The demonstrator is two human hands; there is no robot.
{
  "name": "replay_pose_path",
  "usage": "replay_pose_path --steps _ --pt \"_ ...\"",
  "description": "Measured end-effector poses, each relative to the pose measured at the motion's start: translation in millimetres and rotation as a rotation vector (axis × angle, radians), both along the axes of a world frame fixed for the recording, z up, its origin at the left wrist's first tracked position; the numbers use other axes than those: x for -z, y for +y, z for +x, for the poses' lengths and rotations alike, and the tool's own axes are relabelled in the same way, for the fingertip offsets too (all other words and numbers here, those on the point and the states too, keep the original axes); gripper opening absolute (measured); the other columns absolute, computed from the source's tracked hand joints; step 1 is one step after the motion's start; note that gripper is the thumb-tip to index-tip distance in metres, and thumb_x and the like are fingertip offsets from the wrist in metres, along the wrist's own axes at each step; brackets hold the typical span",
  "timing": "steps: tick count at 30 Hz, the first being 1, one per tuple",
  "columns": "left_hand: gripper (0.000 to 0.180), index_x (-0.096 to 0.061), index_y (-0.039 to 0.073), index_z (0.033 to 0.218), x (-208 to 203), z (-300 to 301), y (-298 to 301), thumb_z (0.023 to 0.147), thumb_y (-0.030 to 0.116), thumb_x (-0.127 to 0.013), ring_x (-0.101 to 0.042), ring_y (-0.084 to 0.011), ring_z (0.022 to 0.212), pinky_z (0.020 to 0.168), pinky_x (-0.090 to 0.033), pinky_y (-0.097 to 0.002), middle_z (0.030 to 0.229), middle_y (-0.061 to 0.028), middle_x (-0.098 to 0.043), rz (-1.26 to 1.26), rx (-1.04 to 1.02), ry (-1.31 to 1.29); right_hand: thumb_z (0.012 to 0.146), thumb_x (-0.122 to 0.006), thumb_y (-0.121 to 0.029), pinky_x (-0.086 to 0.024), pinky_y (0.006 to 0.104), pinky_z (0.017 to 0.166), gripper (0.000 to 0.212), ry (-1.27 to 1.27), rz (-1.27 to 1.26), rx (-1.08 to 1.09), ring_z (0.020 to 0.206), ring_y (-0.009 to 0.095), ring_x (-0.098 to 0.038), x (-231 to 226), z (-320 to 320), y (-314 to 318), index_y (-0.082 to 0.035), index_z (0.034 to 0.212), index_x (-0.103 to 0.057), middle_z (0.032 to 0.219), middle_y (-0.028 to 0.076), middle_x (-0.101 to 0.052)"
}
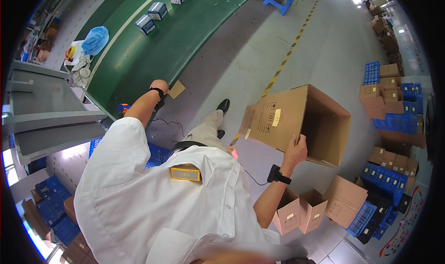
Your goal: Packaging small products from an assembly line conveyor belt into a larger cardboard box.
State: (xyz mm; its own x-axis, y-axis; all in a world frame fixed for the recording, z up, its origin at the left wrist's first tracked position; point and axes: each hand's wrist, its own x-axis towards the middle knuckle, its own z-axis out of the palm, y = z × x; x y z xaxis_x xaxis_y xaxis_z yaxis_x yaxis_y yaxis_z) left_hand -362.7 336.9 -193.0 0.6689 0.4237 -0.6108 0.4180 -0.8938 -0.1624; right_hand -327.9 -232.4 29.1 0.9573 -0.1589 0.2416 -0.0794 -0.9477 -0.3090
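Note:
My right hand (295,152) grips the near edge of a large open cardboard box (282,118). The box is tilted on its side, its dark mouth facing right and its printed side toward me, with a small pale label on it. At the near edge of the green conveyor belt (185,37), my left hand (160,85) is closed. Its fingers are mostly hidden, so what it holds, if anything, cannot be made out. Right beside it shows a small flat piece of brown cardboard (176,89). Both wrists carry black bands.
Several blue-and-white small boxes (157,11) stand on the belt, with a blue cap (95,40) at its left. Open cartons (312,213) sit at lower right. Blue crates (382,183) and more cartons line the right. A blue stool (279,1) stands far off.

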Motion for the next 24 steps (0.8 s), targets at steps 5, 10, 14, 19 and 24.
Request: replay_pose_path --steps 5,10,14,19,24 --pt "0.037 -0.074 0.007 0.092 1.6 -0.3 0.8 0.079 0.041 -0.067 -0.067 -0.031 0.096 0.083 -0.053 -0.0417 0.099 -0.0133 -0.07 0.0 -0.006 -0.005 0.087 -0.063 -0.024 -0.049 0.0433 0.066 0.019 -0.013 -0.005 -0.001 0.08 0.034 -0.065 0.2 -0.6 0.9 -0.008 0.098 -0.062 0.089 0.013 -0.068" --pt "0.037 -0.074 0.007 0.092 -3.5 0.7 -0.6 0.08 0.041 -0.067 -0.067 -0.0309 0.096 0.083 -0.053 -0.0412 0.099 -0.0129 -0.07 -0.006 0.023 0.007 0.087 -0.062 -0.025 -0.049 0.0423 0.065 0.019 -0.001 -0.034 0.005 0.08 0.033 -0.064 2.8 -0.3 -0.8 -0.008 0.097 -0.061 0.09 0.01 -0.067" --pt "0.037 -0.074 0.008 0.093 -2.6 0.6 -0.8 0.08 0.042 -0.067 -0.067 -0.0308 0.097 0.083 -0.053 -0.0411 0.099 -0.0125 -0.07 -0.007 0.02 0.006 0.087 -0.063 -0.025 -0.049 0.0424 0.065 0.019 0.003 -0.025 0.004 0.081 0.033 -0.064 1.3 -1.7 0.4 -0.008 0.097 -0.061 0.09 0.011 -0.067" --pt "0.038 -0.074 0.008 0.094 -2.3 1.5 -0.1 0.079 0.042 -0.067 -0.067 -0.0307 0.097 0.083 -0.053 -0.0412 0.1 -0.0123 -0.07 -0.002 0.017 0.01 0.087 -0.063 -0.024 -0.049 0.0426 0.066 0.019 -0.003 -0.02 0.003 0.081 0.033 -0.064 1.3 -2.5 0.6 -0.008 0.097 -0.061 0.09 0.011 -0.067" --pt "0.039 -0.074 0.008 0.094 -0.4 5.1 -0.8 0.079 0.043 -0.067 -0.067 -0.0306 0.097 0.083 -0.053 -0.0413 0.101 -0.0126 -0.07 0.016 -0.026 0.049 0.087 -0.063 -0.023 -0.049 0.0427 0.066 0.018 -0.003 -0.014 0.008 0.082 0.033 -0.064 0.2 -3.5 1.3 -0.008 0.097 -0.06 0.091 0.011 -0.067"
